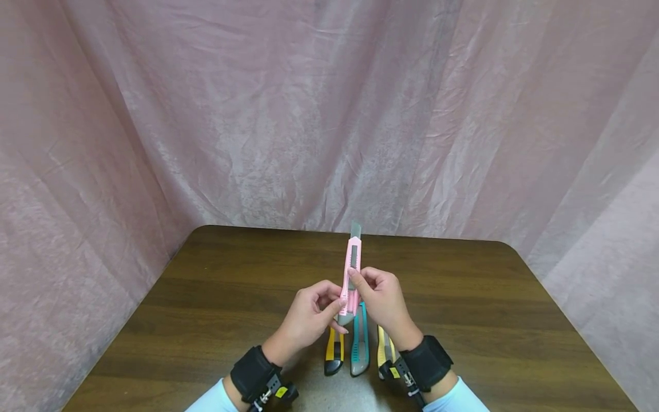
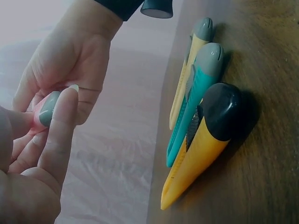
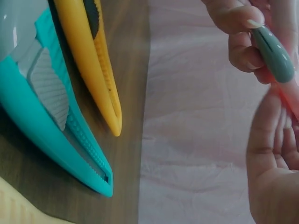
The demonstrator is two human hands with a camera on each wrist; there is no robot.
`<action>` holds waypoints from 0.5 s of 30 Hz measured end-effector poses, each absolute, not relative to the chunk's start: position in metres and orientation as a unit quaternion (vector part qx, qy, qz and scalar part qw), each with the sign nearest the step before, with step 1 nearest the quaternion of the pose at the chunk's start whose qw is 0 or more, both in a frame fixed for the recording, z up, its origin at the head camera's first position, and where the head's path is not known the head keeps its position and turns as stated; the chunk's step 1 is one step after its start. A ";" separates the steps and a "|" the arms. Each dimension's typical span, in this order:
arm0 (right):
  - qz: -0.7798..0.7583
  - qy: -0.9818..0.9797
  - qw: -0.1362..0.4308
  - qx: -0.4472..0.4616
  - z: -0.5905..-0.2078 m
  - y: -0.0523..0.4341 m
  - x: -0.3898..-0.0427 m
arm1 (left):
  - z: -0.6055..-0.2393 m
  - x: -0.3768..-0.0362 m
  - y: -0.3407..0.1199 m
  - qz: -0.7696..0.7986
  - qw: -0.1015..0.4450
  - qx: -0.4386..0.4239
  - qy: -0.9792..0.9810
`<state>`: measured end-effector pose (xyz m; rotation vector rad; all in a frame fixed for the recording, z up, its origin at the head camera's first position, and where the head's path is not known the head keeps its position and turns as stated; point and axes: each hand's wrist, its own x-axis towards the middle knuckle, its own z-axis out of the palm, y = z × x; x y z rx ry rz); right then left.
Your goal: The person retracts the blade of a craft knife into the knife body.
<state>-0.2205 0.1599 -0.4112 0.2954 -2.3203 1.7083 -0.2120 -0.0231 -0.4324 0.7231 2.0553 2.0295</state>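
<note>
On the brown wooden table [image 1: 463, 297], below the hands, lie 3 more cutters side by side: a yellow-and-black cutter [image 1: 333, 352], a teal cutter [image 1: 360, 340] and a yellow-and-grey cutter [image 1: 385, 353], with pink cloth [image 1: 257, 114] draped behind. Above them a pink utility knife [image 1: 352, 274] stands upright, blade out at the top. The left hand [image 1: 309, 319] pinches its grey lower end; the right hand [image 1: 383, 300] curls around its body, thumb on the slider.
</note>
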 end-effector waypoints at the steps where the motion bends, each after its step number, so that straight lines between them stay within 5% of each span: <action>1: 0.585 -0.796 0.119 0.101 -0.411 0.160 -0.220 | -0.432 -0.212 -0.023 0.679 0.082 0.242 0.688; 15: 0.590 -0.790 0.106 0.131 -0.414 0.161 -0.222 | -0.432 -0.214 -0.025 0.672 0.080 0.232 0.699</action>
